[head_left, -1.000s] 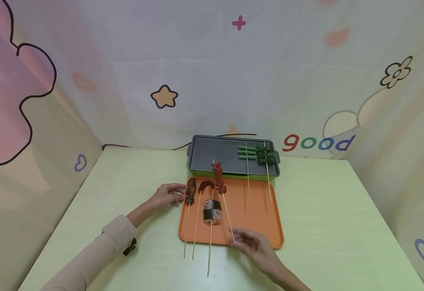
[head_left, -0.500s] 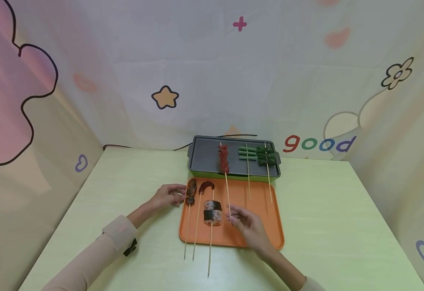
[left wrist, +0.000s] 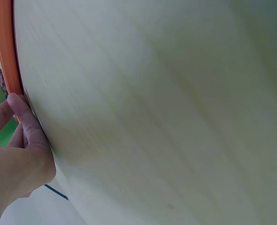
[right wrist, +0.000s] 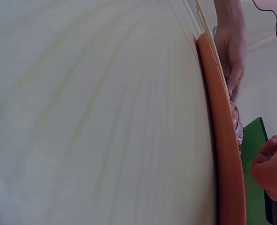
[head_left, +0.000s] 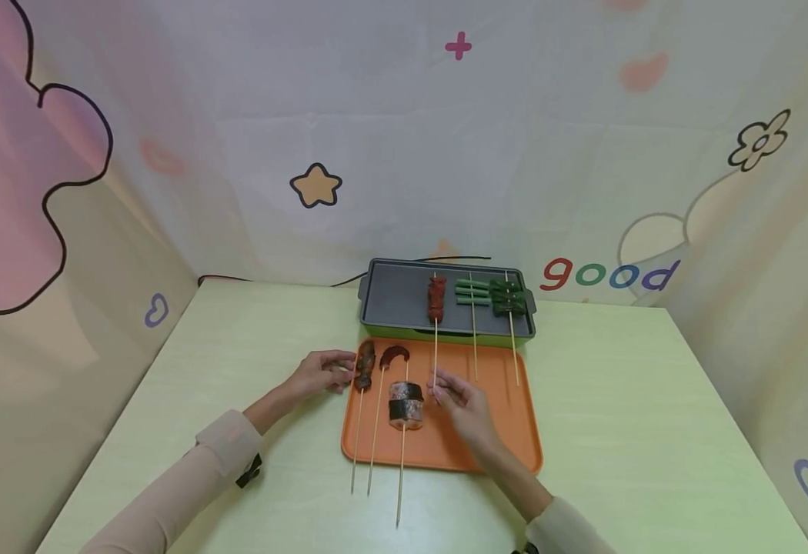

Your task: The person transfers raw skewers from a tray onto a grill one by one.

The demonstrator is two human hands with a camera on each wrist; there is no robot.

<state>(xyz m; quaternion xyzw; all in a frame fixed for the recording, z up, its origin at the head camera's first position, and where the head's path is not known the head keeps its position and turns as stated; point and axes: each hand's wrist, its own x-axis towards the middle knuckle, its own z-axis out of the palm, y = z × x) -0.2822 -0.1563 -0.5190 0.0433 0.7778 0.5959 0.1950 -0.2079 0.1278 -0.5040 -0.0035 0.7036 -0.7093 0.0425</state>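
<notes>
At the left, the left hand [head_left: 317, 375] touches the orange tray's [head_left: 504, 442] rim with loose fingers, beside a brown skewer [head_left: 365, 365]. Farther right, the right hand [head_left: 469, 415] pinches the red skewer [head_left: 436, 300] by its stick, the food end beyond both hands, over the dark griddle [head_left: 395, 292].

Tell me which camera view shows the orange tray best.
The head view: it takes in nearly the whole tray from above, though skewers and the right hand cover parts. The left wrist view shows only a strip of rim at the picture's left edge; the right wrist view, one side edge-on.
</notes>
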